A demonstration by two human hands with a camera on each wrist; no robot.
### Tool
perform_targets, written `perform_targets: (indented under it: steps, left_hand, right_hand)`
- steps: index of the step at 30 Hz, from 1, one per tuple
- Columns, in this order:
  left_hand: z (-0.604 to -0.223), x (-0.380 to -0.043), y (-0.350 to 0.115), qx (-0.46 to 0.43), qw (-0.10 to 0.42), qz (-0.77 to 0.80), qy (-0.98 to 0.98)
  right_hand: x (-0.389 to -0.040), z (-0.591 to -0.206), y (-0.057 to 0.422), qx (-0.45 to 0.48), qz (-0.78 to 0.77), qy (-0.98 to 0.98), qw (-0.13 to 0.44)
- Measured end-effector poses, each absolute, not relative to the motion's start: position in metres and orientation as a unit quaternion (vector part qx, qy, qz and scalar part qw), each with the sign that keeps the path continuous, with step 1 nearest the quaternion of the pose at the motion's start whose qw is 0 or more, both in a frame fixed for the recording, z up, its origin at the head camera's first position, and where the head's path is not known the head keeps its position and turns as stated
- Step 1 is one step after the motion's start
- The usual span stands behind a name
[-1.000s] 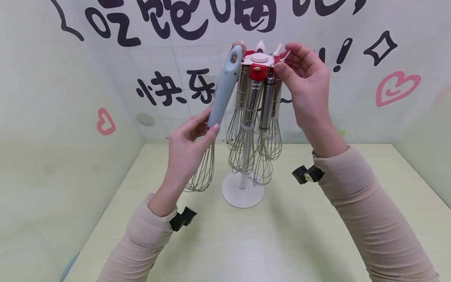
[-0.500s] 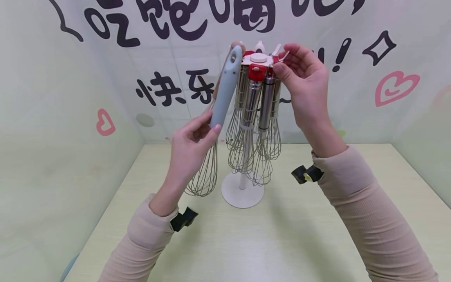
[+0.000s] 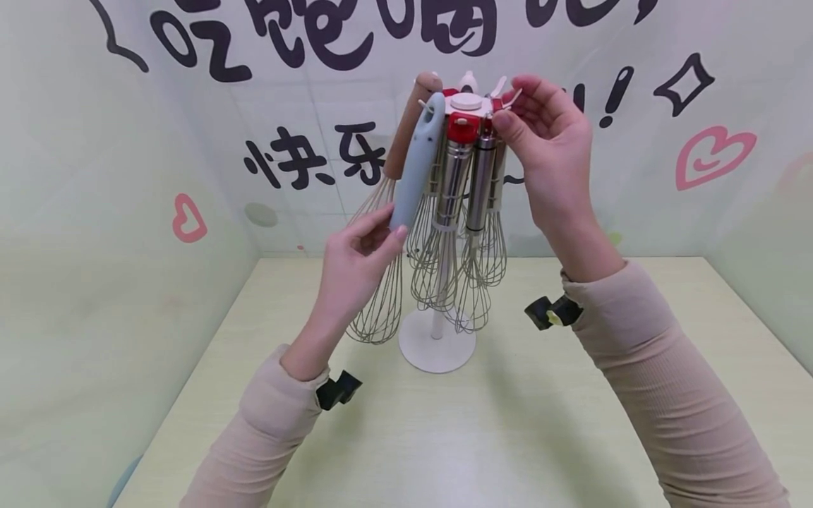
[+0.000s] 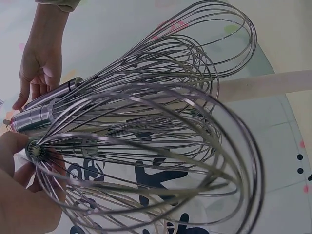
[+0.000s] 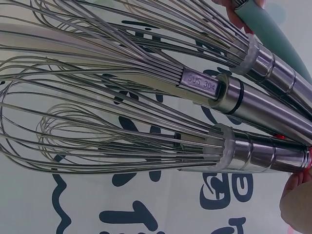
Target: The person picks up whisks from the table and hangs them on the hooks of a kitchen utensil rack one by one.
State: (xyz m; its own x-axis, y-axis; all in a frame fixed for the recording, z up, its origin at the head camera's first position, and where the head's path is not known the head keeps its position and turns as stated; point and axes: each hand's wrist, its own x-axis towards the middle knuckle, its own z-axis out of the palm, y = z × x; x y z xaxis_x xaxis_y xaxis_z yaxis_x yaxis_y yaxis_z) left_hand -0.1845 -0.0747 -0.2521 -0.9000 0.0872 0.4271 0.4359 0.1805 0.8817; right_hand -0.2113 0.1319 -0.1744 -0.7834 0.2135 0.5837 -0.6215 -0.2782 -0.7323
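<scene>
My left hand [image 3: 358, 268] pinches the lower end of a whisk's light blue handle [image 3: 415, 166]. The handle leans, top to the right, and its hole is at a white hook tip on the left of the rack. Its wire loops [image 4: 243, 161] fan out in the left wrist view. My right hand [image 3: 552, 148] holds the right side of the white rotating rack's top [image 3: 466, 103], thumb and fingers around a hook there. Several steel-handled whisks [image 3: 454, 183] with red ends hang from the rack. Behind the blue handle hangs a whisk with a brown handle [image 3: 406, 130].
The rack's round white base [image 3: 438, 353] stands on a pale wooden table [image 3: 444, 437]. A printed backdrop [image 3: 305, 127] with black lettering closes off the rear, and pale side walls [image 3: 114, 282] rise left and right.
My left hand has moved the blue-handled whisk right, bringing its hole onto the hook tip. The brown handle behind it has come into view. My right hand stays in place.
</scene>
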Motion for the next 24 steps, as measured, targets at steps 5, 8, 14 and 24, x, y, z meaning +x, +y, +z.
perform_targets:
  steps: [5,8,14,24]
  left_hand:
    - [-0.2536,-0.1875,-0.0734,-0.174,0.134,-0.617,-0.756]
    - [-0.2551,-0.1893,-0.0725,-0.178,0.129,-0.618,-0.755]
    - [-0.2573,-0.1918,-0.0706,-0.183,0.131,-0.618,-0.753]
    - [-0.2590,-0.1922,-0.0686,-0.202,0.153,-0.620,-0.742]
  right_hand:
    - [-0.2114,-0.1744,0.1307,0.187,0.776,-0.538,0.270]
    - [-0.2114,-0.1750,0.1306,0.187,0.776,-0.538,0.270]
    - [-0.2114,-0.1753,0.1301,0.186,0.776,-0.539,0.271]
    - [-0.2112,-0.1764,0.1314,0.185,0.775,-0.540,0.271]
